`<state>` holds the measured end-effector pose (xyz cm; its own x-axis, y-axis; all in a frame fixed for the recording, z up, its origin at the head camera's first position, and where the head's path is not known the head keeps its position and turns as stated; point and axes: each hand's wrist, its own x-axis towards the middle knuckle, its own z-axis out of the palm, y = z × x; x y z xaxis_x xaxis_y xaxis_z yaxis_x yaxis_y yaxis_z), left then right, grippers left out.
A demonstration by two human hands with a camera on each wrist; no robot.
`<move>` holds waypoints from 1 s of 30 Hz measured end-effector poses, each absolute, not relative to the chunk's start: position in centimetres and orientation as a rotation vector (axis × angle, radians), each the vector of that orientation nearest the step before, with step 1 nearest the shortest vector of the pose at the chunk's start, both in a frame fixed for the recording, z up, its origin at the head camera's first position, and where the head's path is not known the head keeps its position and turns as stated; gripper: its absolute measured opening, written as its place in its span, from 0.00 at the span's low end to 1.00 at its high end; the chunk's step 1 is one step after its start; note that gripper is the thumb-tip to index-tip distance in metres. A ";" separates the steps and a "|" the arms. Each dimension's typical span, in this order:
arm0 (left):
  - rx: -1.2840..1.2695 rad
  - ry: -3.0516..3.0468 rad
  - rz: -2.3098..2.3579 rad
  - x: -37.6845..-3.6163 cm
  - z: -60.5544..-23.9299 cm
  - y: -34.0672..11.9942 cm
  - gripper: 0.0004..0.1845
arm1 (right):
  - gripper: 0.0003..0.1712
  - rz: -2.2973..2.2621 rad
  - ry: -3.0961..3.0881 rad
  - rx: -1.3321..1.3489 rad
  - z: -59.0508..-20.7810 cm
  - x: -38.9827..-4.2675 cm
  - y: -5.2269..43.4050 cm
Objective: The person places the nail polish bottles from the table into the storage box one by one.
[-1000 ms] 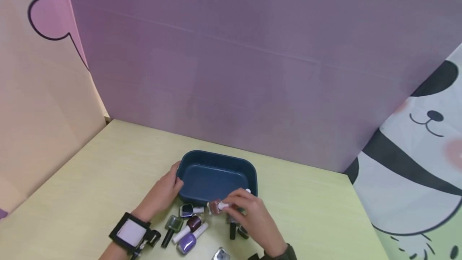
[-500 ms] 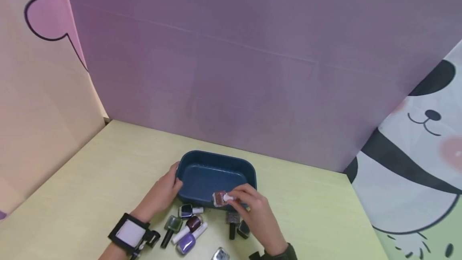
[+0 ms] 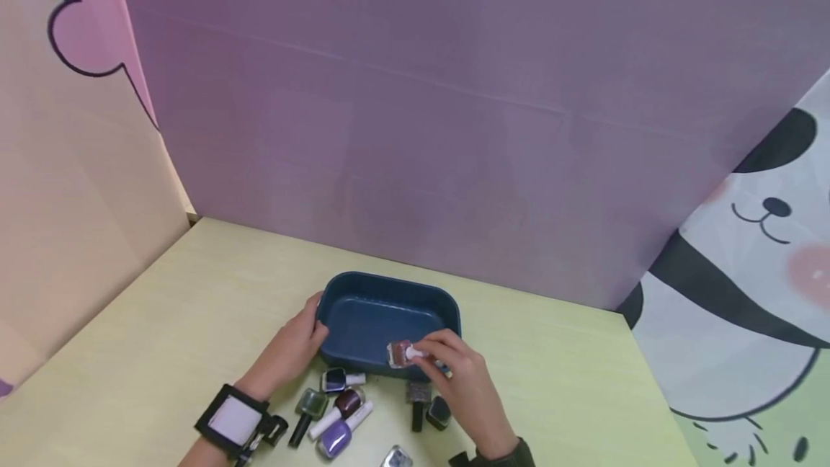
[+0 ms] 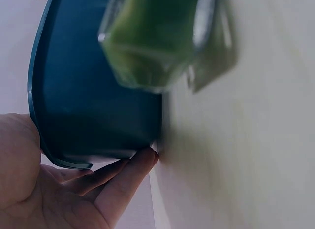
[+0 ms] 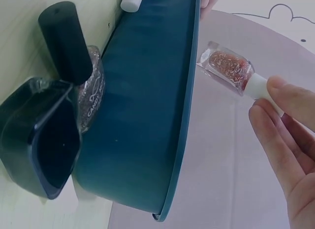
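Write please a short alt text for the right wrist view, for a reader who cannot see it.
The right hand pinches the white cap of a red glitter nail polish bottle, holding it just above the rim of a dark blue tray. Two more bottles, one black-capped, lie on the table against the tray's outer wall.

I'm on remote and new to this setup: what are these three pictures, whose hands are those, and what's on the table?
No machine here: a person works with bare hands. The wide picture comes from a camera on the head; the two close ones come from cameras on each wrist. On the pale table stands a dark blue tray. The left hand rests on the tray's left end. The right hand pinches the white cap of a glittery reddish polish bottle, holding it over the tray's near rim. More polish bottles lie loose in front of the tray.
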<state>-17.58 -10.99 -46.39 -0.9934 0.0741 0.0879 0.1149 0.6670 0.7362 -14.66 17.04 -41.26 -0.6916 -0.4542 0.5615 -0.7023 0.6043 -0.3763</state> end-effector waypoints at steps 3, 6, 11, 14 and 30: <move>-0.159 -2.823 -1.257 -17.6 -46.5 -11.0 0.33 | 0.11 0.812 -2.429 0.907 -41.3 -14.7 17.1; -0.149 -2.826 -1.259 -17.6 -46.5 -10.9 0.33 | 0.11 0.802 -2.433 0.893 -41.4 -14.7 17.1; -0.145 -2.828 -1.260 -17.6 -46.6 -11.0 0.34 | 0.10 0.784 -2.426 0.876 -41.6 -14.9 17.1; -0.146 -2.827 -1.261 -17.6 -46.6 -11.0 0.33 | 0.10 0.778 -2.427 0.868 -41.6 -14.9 17.1; -0.159 -2.822 -1.255 -17.6 -46.4 -11.0 0.33 | 0.09 0.779 -2.472 0.841 -41.6 -15.0 17.1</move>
